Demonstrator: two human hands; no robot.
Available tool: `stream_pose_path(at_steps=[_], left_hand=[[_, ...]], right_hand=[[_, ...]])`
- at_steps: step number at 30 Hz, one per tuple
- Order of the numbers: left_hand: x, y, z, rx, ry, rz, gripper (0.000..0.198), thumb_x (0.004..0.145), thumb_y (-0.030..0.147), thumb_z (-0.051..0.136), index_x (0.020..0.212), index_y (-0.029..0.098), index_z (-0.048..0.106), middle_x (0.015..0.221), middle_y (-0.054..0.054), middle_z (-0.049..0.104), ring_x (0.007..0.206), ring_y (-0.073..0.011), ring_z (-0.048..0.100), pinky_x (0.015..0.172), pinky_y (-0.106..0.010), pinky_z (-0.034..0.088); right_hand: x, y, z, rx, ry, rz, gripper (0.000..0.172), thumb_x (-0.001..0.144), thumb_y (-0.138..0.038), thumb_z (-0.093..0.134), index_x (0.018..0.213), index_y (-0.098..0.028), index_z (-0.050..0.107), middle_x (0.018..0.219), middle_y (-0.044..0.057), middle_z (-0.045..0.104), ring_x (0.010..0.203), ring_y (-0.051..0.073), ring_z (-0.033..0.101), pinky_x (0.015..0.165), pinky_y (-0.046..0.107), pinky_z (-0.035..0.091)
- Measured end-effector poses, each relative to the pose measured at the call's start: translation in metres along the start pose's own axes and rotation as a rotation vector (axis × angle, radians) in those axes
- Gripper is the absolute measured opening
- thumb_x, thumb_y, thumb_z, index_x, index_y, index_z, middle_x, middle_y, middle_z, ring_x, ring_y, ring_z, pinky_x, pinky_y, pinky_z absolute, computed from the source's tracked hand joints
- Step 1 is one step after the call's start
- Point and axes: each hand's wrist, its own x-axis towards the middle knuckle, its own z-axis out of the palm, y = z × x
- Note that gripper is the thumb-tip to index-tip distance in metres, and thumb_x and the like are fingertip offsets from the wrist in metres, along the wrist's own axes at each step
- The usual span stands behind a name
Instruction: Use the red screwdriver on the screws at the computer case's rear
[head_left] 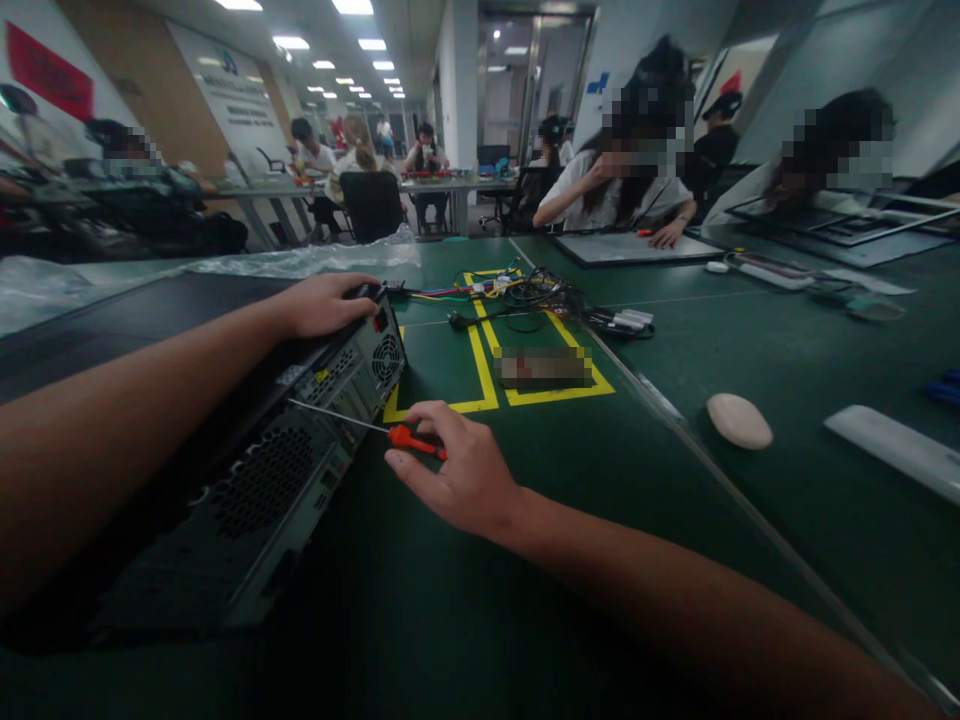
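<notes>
Red-handled screwdriver (411, 438) sits pinched in the right hand (457, 480), tip at the rear panel of the computer case (300, 440) lying on the green table (600, 520). Left hand (322, 305) presses flat on top. Panel apparently still attached; unscrewing seems underway.

This is an open-plan electronics workshop or training room. Long desks covered in dark green matting (570, 520) carry yellow taped outlines (480, 375), a tangle of coloured cables (517, 292) and an opened black desktop computer case (300, 440). Other people sit working at far desks under rows of ceiling light panels (352, 8).
</notes>
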Motion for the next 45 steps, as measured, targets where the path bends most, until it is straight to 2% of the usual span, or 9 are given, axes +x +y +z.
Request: stream_pose_path(at_steps=[6, 11, 18, 24, 34, 38, 41, 45], left_hand=[[0.0012, -0.0016, 0.0007, 0.003, 0.018, 0.013, 0.09, 0.092, 0.075, 0.062, 0.169, 0.028, 0.075, 0.162, -0.011, 0.08, 0.146, -0.0481, 0.073, 0.132, -0.057, 0.053], [-0.0007, 0.0013, 0.0005, 0.004, 0.027, 0.0, 0.086, 0.092, 0.072, 0.063, 0.168, 0.033, 0.076, 0.16, -0.008, 0.081, 0.145, -0.0475, 0.073, 0.13, -0.058, 0.054], [-0.0026, 0.0057, -0.0025, 0.017, -0.008, -0.019, 0.092, 0.091, 0.074, 0.06, 0.171, 0.03, 0.073, 0.161, -0.011, 0.08, 0.141, -0.0473, 0.076, 0.127, -0.055, 0.057], [-0.0008, 0.0025, -0.0008, 0.019, 0.015, 0.007, 0.091, 0.091, 0.075, 0.06, 0.17, 0.031, 0.074, 0.163, -0.01, 0.079, 0.146, -0.0483, 0.072, 0.131, -0.056, 0.052], [-0.0014, 0.0012, -0.0001, -0.001, 0.014, 0.006, 0.09, 0.092, 0.078, 0.06, 0.169, 0.034, 0.074, 0.162, -0.009, 0.08, 0.145, -0.0472, 0.073, 0.13, -0.056, 0.052], [-0.0012, 0.0031, -0.0002, 0.019, 0.005, 0.003, 0.093, 0.093, 0.076, 0.058, 0.17, 0.028, 0.073, 0.165, -0.012, 0.077, 0.146, -0.047, 0.073, 0.131, -0.054, 0.051], [-0.0005, 0.0038, 0.0007, 0.022, 0.006, -0.005, 0.093, 0.093, 0.074, 0.058, 0.171, 0.025, 0.073, 0.167, -0.013, 0.076, 0.149, -0.0478, 0.072, 0.133, -0.054, 0.051], [0.0005, 0.002, 0.0017, 0.015, 0.021, 0.0, 0.09, 0.092, 0.076, 0.059, 0.169, 0.03, 0.074, 0.167, -0.011, 0.077, 0.149, -0.047, 0.072, 0.132, -0.054, 0.052]], right_hand=[[0.0013, 0.0018, 0.0017, -0.022, -0.004, -0.018, 0.021, 0.112, -0.042, 0.074, 0.126, -0.026, 0.073, 0.122, 0.009, 0.089, 0.11, 0.025, 0.085, 0.097, 0.042, 0.066], [0.0015, 0.0021, 0.0022, -0.039, -0.006, -0.013, 0.021, 0.113, -0.042, 0.074, 0.127, -0.027, 0.073, 0.122, 0.008, 0.089, 0.11, 0.025, 0.085, 0.096, 0.041, 0.065], [0.0014, 0.0026, 0.0029, -0.063, -0.009, -0.005, 0.023, 0.113, -0.044, 0.073, 0.128, -0.027, 0.074, 0.122, 0.009, 0.089, 0.11, 0.026, 0.085, 0.094, 0.042, 0.064], [0.0011, 0.0016, 0.002, -0.079, -0.013, -0.008, 0.022, 0.114, -0.044, 0.072, 0.128, -0.027, 0.073, 0.121, 0.008, 0.089, 0.107, 0.025, 0.084, 0.093, 0.04, 0.063], [0.001, 0.0002, 0.0004, -0.074, -0.019, 0.014, 0.025, 0.113, -0.046, 0.073, 0.129, -0.027, 0.072, 0.122, 0.008, 0.089, 0.109, 0.025, 0.085, 0.093, 0.04, 0.063], [0.0011, -0.0005, -0.0003, -0.078, -0.015, 0.035, 0.03, 0.112, -0.048, 0.074, 0.132, -0.026, 0.073, 0.121, 0.009, 0.089, 0.108, 0.026, 0.086, 0.092, 0.041, 0.063], [0.0008, 0.0002, 0.0003, -0.06, -0.01, 0.024, 0.026, 0.113, -0.046, 0.074, 0.129, -0.025, 0.074, 0.12, 0.01, 0.089, 0.108, 0.027, 0.086, 0.093, 0.041, 0.064], [0.001, 0.0011, 0.0013, -0.04, 0.001, 0.01, 0.023, 0.112, -0.044, 0.075, 0.126, -0.026, 0.075, 0.12, 0.009, 0.089, 0.107, 0.025, 0.085, 0.093, 0.04, 0.064]])
